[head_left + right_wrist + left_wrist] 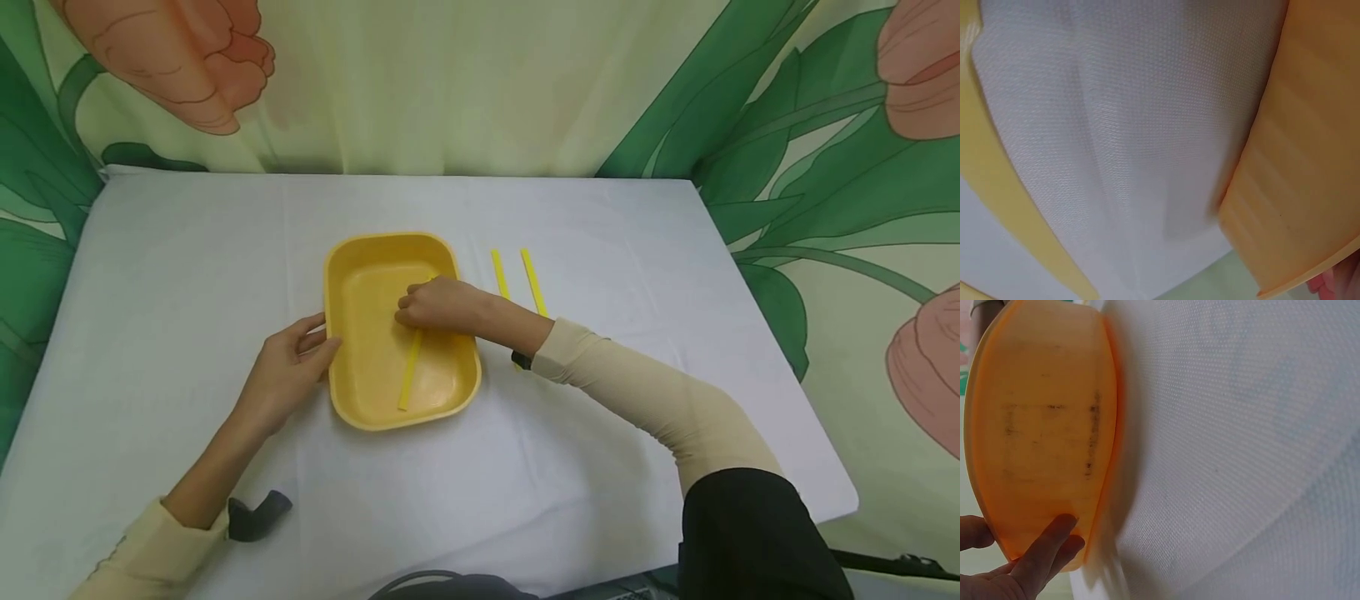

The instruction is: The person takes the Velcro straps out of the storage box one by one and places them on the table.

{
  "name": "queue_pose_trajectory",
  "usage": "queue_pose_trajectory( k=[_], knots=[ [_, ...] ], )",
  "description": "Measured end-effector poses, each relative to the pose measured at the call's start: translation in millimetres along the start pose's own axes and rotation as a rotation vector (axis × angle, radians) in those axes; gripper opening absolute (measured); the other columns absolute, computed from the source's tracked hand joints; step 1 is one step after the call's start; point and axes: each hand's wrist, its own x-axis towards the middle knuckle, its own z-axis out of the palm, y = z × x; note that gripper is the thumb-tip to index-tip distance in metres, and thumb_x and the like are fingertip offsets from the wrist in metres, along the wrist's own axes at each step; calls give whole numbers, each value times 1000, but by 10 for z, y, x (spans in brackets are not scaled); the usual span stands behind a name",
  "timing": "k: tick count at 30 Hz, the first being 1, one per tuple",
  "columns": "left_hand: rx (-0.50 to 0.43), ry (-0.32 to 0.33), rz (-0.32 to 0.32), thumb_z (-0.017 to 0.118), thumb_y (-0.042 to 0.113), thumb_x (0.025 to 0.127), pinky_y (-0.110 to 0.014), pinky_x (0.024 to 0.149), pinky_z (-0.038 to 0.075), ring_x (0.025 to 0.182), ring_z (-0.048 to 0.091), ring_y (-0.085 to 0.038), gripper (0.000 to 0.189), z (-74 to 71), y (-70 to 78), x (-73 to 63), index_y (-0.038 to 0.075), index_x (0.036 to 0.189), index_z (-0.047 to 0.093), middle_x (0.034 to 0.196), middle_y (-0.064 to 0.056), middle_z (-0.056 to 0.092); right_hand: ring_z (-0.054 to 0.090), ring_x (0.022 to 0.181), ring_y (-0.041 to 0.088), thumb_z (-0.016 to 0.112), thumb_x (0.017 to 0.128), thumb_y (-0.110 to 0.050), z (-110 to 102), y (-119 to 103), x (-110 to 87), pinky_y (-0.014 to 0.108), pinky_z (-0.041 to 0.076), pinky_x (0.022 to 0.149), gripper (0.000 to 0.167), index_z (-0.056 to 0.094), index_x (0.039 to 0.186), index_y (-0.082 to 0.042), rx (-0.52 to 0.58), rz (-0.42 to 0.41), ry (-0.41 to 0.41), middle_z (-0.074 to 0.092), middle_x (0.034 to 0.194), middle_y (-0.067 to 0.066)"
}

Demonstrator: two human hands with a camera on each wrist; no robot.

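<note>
A yellow plastic tray [367, 321] sits on the white-covered table. My left hand [288, 367] grips its left rim, thumb over the edge and fingers against the outer wall [1047, 437]. My right hand [444, 305] is down inside the tray, fingers curled around a thin flat yellow strip [409, 375]. That strip lies lengthwise in the tray, one end showing beyond the hand and the other toward me. In the right wrist view the tray wall [1310, 150] hides most of this hand.
Right of the tray, two more yellow strips lie on the cloth: one nearer [499, 273], partly under my right forearm, and another [534, 282] beside it. A patterned curtain [480, 83] hangs behind the table. Dark cables [416, 575] show at the front edge.
</note>
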Motion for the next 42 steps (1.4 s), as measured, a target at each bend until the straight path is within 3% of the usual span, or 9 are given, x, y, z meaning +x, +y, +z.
queue_pose_trajectory(
  k=[14, 23, 29, 36, 42],
  knots=[
    [8, -12, -19, 52, 19, 97, -29, 77, 54, 114, 54, -34, 55, 75, 24, 18, -4, 143, 32, 134, -29, 45, 53, 80, 19, 48, 93, 6, 45, 6, -131, 25, 46, 58, 26, 65, 88, -12, 9, 4, 30, 60, 87, 1],
    [22, -10, -22, 51, 20, 98, -29, 78, 53, 115, 53, -35, 56, 48, 22, -7, -4, 143, 31, 134, -29, 44, 47, 75, 15, 47, 94, 5, -14, 26, -187, 21, 33, 52, 24, 57, 79, -12, 37, -24, 166, 49, 78, 1],
    [36, -2, -19, 51, 21, 98, -30, 78, 53, 114, 53, -36, 56, 41, 24, -21, -5, 143, 30, 135, -30, 43, 46, 77, 15, 47, 97, 2, -75, 28, -222, 21, 34, 51, 22, 59, 83, -11, 13, -64, 228, 51, 82, 1],
    [70, 14, -26, 50, 22, 98, -31, 79, 53, 114, 54, -35, 57, 28, 37, -32, -4, 144, 29, 134, -30, 43, 44, 76, 13, 45, 93, 10, -145, 70, -273, 22, 29, 46, 27, 58, 83, -11, 4, -81, 355, 49, 82, 1],
    [59, 12, -26, 49, 22, 98, -32, 79, 53, 114, 54, -36, 57, 27, 49, -25, -4, 145, 28, 135, -30, 43, 44, 75, 13, 44, 93, 10, -150, 79, -277, 22, 30, 47, 27, 58, 82, -11, 7, -93, 380, 49, 81, 1]
  ],
)
